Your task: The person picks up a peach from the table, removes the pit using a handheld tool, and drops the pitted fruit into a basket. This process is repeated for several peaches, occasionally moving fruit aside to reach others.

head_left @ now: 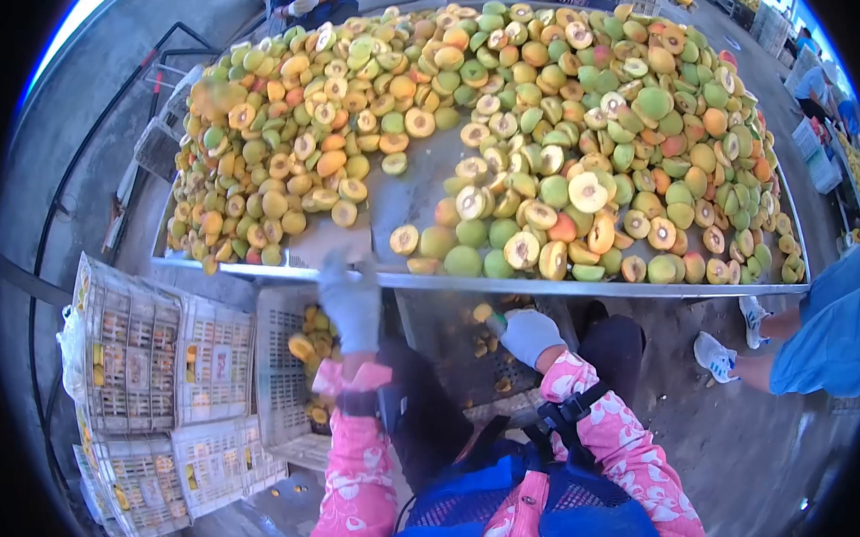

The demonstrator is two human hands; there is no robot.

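Note:
My left hand point(349, 302), in a pale glove, is at the near edge of the metal table point(430, 280), smeared by motion. Below that edge, my right hand point(530, 337), also gloved, has its fingers closed. A small greenish thing sticks out of its grip, and I cannot tell what kind it is. Right by its tip shows a yellow piece of fruit point(484, 312). Whole and halved peaches point(588, 193), green to orange, are heaped over the table, many with pits showing. A dark crate point(452, 348) with a few fruit pieces sits beneath my right hand.
White plastic crates point(134, 345) holding fruit are stacked at left. Another crate point(284, 368) with yellow fruit pieces stands by my left arm. A person in blue shorts point(830, 335) is at right. Another person's gloved hand point(304, 3) shows across the table.

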